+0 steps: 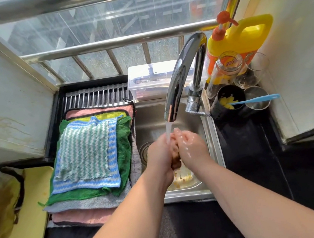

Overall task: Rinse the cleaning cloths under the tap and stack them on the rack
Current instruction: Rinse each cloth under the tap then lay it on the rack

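Note:
Over the steel sink (212,151), my left hand (161,155) and my right hand (190,147) together squeeze a wadded brown cloth (175,158); most of it is hidden between my palms. Water runs from the chrome tap (178,78) onto my hands and the cloth. Left of the sink, a pile of several cloths lies on the metal rack (95,96): a green-and-white striped cloth (84,151) on top, then a blue striped cloth (116,176), a dark green cloth (124,144), grey and pink ones below.
A clear plastic box (145,79) stands behind the sink. On the dark counter to the right are a yellow detergent jug (242,37), a glass jar (226,66), glasses, and a black holder (229,99) with a blue brush (256,99). A yellow board (28,211) lies at far left.

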